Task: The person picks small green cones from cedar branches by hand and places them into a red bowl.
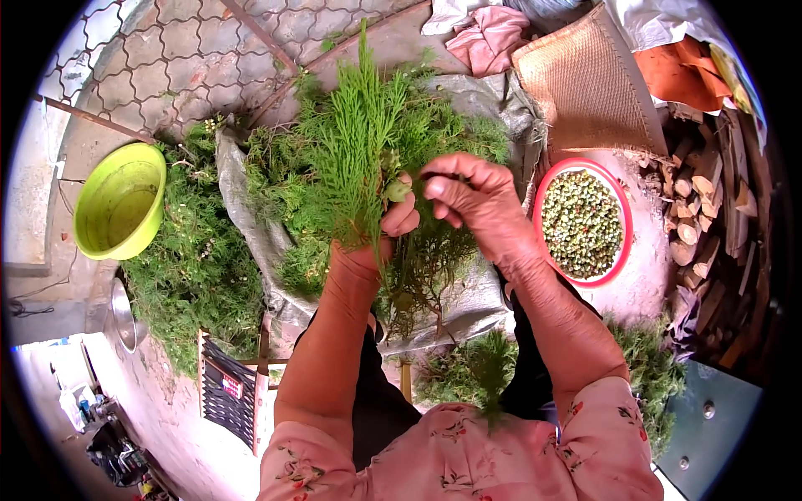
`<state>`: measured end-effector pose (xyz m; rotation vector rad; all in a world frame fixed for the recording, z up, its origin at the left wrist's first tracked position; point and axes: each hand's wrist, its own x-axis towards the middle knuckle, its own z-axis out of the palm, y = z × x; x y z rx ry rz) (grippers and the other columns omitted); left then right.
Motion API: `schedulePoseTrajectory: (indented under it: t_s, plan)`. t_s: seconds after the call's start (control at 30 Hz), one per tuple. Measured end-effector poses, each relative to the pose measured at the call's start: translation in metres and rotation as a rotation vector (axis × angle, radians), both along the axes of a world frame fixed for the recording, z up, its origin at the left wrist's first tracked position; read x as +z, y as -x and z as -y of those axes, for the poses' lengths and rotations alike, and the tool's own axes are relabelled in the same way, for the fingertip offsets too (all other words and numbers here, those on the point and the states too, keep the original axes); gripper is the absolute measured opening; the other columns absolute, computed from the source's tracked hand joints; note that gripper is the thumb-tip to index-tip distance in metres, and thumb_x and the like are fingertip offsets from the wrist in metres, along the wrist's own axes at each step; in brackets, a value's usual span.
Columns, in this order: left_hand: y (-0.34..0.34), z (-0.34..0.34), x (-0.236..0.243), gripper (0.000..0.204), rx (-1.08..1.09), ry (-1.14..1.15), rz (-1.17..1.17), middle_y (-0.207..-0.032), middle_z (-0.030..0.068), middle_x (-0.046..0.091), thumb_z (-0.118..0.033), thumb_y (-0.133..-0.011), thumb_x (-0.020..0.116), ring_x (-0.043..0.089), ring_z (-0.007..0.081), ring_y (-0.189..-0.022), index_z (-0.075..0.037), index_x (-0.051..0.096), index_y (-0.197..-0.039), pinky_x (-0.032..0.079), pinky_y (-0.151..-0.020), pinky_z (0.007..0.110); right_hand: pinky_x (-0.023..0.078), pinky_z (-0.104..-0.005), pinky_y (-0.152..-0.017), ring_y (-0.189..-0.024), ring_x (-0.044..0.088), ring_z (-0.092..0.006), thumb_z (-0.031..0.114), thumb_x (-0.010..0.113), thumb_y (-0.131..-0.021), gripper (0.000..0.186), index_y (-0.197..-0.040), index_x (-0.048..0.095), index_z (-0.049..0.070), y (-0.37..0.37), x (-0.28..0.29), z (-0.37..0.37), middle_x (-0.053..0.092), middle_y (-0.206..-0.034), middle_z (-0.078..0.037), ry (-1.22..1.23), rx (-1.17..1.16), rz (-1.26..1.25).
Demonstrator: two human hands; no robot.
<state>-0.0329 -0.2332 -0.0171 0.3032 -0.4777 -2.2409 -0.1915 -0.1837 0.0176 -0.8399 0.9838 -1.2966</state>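
Observation:
My left hand (398,215) is closed around a leafy evergreen branch (363,138), whose flat green sprays stand up past the fingers. A pale green cone (398,191) shows on the branch, against the left fingertips. Just to the right, my right hand (480,200) is curled, its thumb and forefinger drawn together close to the branch. Whatever those fingers hold, if anything, is too small to make out. Below both hands, more cut evergreen branches (292,188) lie heaped on a grey plastic sheet (238,196).
At right stands a red-rimmed basin (582,283) full of small green cones (583,224). Beyond it are stacked firewood (689,230) and a woven mat (585,79). A lime-green tub (92,238) sits at far left beside loose branches (196,284). A dark woven chair (230,397) stands near-left.

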Motion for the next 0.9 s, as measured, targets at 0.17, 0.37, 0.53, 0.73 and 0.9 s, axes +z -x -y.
schedulePoseTrajectory:
  t_s: [0.17, 0.37, 0.53, 0.73, 0.9]
  plan:
    - [0.009, -0.007, -0.007, 0.021, 0.159, -0.02, 0.455, -0.074, 0.0016, 0.052, -0.03, -0.085, 0.049, 0.039, 0.0087, -0.048, -0.01, 0.053, -0.091, 0.026, -0.042, 0.022, 0.053, -0.0292, -0.068, -0.075, 0.063, -0.0197, -0.005, 0.053, -0.082, 0.016, -0.097, 0.047, -0.003, -0.015, -0.003, -0.003, 0.059, -0.082, -0.012, 0.19, 0.124, 0.114]
    - [0.019, -0.014, 0.009, 0.029, 0.295, -0.186, 0.415, -0.079, 0.0041, 0.056, -0.035, -0.085, 0.048, 0.053, 0.0148, -0.062, -0.01, 0.052, -0.099, 0.042, -0.047, 0.024, 0.052, -0.0257, -0.066, -0.073, 0.06, -0.0136, -0.005, 0.057, -0.079, 0.018, -0.095, 0.051, -0.002, -0.023, -0.003, -0.009, 0.057, -0.08, -0.006, 0.207, 0.031, 0.076]
    - [0.0, -0.012, -0.014, 0.032, 0.068, -0.084, 0.086, -0.086, 0.0067, 0.058, -0.035, -0.085, 0.048, 0.057, 0.0171, -0.07, -0.008, 0.052, -0.102, 0.047, -0.055, 0.025, 0.05, -0.023, -0.063, -0.069, 0.057, -0.0104, -0.004, 0.058, -0.078, 0.021, -0.098, 0.052, -0.001, -0.033, 0.003, -0.012, 0.054, -0.079, -0.004, 0.194, 0.004, 0.0]
    - [0.015, -0.018, -0.007, 0.033, 0.239, -0.174, 0.209, -0.088, 0.004, 0.054, -0.026, -0.085, 0.047, 0.049, 0.0106, -0.068, -0.002, 0.05, -0.108, 0.04, -0.052, 0.018, 0.048, -0.0204, -0.059, -0.066, 0.055, -0.0085, -0.004, 0.061, -0.076, 0.026, -0.1, 0.052, 0.001, -0.031, -0.002, -0.013, 0.049, -0.075, -0.001, 0.243, -0.065, -0.214]
    - [0.009, -0.016, -0.018, 0.035, 0.125, -0.034, 0.037, -0.099, 0.0069, 0.056, -0.026, -0.085, 0.05, 0.054, 0.014, -0.084, -0.002, 0.05, -0.111, 0.046, -0.073, 0.024, 0.047, -0.0201, -0.056, -0.062, 0.054, -0.0075, -0.002, 0.063, -0.074, 0.024, -0.095, 0.052, -0.001, -0.035, -0.003, -0.011, 0.05, -0.075, -0.003, 0.367, -0.14, -0.447]
